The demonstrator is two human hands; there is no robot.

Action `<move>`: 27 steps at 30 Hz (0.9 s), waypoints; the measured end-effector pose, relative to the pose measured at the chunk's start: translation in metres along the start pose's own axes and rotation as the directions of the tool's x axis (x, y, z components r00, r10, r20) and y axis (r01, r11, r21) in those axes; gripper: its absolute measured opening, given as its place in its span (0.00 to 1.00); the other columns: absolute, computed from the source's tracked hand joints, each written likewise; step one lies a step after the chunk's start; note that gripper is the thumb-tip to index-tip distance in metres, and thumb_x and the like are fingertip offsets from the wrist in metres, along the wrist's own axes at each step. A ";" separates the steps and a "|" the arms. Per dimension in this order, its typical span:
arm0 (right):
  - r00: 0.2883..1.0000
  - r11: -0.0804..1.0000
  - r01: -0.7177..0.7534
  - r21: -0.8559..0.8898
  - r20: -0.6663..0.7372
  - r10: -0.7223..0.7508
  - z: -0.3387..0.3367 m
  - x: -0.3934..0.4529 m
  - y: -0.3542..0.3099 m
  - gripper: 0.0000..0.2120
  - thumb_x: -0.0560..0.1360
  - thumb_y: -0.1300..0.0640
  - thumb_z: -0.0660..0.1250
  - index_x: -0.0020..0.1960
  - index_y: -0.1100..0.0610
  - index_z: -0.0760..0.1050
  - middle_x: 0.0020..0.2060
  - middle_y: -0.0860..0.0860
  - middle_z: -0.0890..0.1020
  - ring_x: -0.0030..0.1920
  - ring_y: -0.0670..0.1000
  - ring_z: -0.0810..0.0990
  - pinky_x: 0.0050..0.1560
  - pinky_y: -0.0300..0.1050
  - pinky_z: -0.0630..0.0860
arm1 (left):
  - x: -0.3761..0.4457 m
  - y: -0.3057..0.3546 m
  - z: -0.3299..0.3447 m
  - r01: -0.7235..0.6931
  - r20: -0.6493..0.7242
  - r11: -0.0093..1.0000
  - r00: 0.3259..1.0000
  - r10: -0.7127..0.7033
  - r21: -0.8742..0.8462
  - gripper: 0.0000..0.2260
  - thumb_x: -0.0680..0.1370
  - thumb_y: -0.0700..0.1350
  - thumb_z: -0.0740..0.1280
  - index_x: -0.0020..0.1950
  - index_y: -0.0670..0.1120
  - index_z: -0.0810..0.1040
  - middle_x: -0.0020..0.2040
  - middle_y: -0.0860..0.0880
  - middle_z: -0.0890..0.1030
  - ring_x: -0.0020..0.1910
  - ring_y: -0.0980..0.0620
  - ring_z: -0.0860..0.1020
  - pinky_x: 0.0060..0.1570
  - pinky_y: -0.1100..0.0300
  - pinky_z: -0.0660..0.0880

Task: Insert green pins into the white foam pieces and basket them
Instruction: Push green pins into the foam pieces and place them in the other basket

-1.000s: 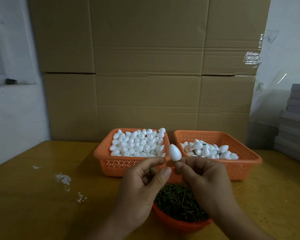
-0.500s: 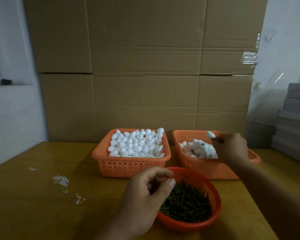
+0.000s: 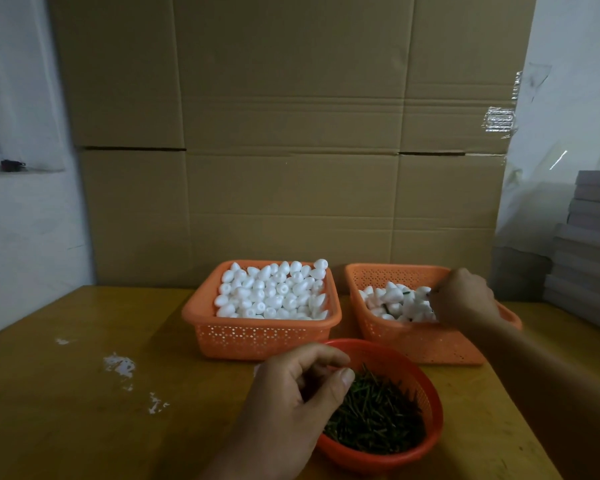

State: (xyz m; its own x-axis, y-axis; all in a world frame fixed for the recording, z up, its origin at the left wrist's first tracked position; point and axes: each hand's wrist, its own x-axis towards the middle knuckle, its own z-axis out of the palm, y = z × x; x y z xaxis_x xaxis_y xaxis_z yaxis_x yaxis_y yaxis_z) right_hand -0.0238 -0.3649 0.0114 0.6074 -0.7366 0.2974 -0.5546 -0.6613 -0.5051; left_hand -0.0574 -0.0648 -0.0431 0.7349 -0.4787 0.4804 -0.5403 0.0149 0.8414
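An orange basket (image 3: 201, 315) at centre is heaped with plain white foam pieces (image 3: 271, 292). To its right, a second orange basket (image 3: 426, 344) holds foam pieces (image 3: 395, 301) with green pins in them. A red bowl (image 3: 430, 441) of loose green pins (image 3: 374, 414) sits nearest me. My right hand (image 3: 465, 299) reaches into the right basket, its fingertips pinching the green pin of a foam piece (image 3: 422, 291) on the pile. My left hand (image 3: 291, 393) hovers over the bowl's left rim, its fingers loosely curled and nothing visible in them.
The yellow-brown table (image 3: 84, 393) has white crumbs at left. A wall of cardboard boxes (image 3: 291, 133) stands right behind the baskets. Grey flat boxes (image 3: 589, 247) are stacked at the far right.
My right hand carried the pinned foam piece from in front of me to the right basket and lowered it onto the pile. My left hand stayed over the bowl.
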 end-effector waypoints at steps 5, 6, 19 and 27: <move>0.996 0.996 0.082 -0.032 0.021 -0.081 0.000 0.000 0.002 0.14 0.78 0.60 0.64 0.35 0.59 0.78 0.32 0.55 0.80 0.31 0.52 0.77 0.31 0.42 0.72 | 0.001 0.000 -0.001 -0.012 0.007 0.999 1.000 0.012 0.039 0.12 0.70 0.64 0.68 0.48 0.62 0.83 0.40 0.56 0.82 0.38 0.61 0.80 0.38 0.67 0.75; 0.995 0.994 0.102 -0.032 0.016 -0.102 -0.001 0.000 0.004 0.15 0.78 0.61 0.64 0.34 0.57 0.77 0.31 0.53 0.79 0.31 0.52 0.77 0.31 0.43 0.73 | 0.001 0.000 -0.001 -0.013 0.006 0.999 1.000 0.013 0.045 0.11 0.70 0.64 0.68 0.47 0.62 0.83 0.40 0.56 0.83 0.38 0.61 0.80 0.38 0.67 0.75; 0.921 0.821 0.389 0.418 -0.174 -0.347 -0.011 -0.103 -0.013 0.16 0.76 0.64 0.66 0.59 0.53 0.83 0.47 0.49 0.87 0.36 0.35 0.80 0.32 0.26 0.72 | -0.001 -0.002 -0.002 0.050 0.036 0.997 0.998 -0.051 0.052 0.12 0.80 0.42 0.68 0.49 0.62 0.82 0.37 0.53 0.83 0.32 0.61 0.79 0.35 0.66 0.74; 0.853 0.810 0.489 0.323 0.017 -0.522 0.000 -0.148 -0.011 0.16 0.76 0.56 0.68 0.62 0.43 0.80 0.50 0.44 0.82 0.51 0.42 0.79 0.57 0.43 0.75 | 0.001 -0.002 -0.005 -0.016 0.010 0.985 1.000 0.014 0.172 0.16 0.84 0.39 0.58 0.52 0.59 0.80 0.41 0.54 0.82 0.31 0.58 0.77 0.32 0.66 0.72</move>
State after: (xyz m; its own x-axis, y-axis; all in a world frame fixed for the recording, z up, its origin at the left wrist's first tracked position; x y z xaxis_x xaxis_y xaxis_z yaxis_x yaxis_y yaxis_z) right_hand -0.1074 -0.2483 -0.0273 0.8170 -0.2808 0.5036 0.0316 -0.8502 -0.5254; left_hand -0.0533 -0.0610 -0.0433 0.7231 -0.4873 0.4896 -0.6140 -0.1288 0.7787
